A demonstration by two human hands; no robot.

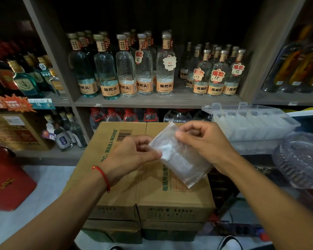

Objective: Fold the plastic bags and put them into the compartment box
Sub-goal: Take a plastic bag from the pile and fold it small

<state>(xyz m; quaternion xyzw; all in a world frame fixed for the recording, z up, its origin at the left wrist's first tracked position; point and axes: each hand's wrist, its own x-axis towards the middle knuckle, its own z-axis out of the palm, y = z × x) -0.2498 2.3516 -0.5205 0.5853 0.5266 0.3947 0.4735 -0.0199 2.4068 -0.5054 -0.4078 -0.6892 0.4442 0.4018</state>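
Both hands' grip (167, 144) on plastic bag (181, 159)

head view, forward-down, near hands (170, 148)

Both hands, the left hand (132, 152) and right hand (204, 141), hold a plastic bag (179, 156) above stacked cardboard boxes (134, 177), with the compartment box (251, 121) to the right and shelves of bottles (126, 69) behind.

red box (9, 184) cropped left, compartment box (257, 123) contents — blurred
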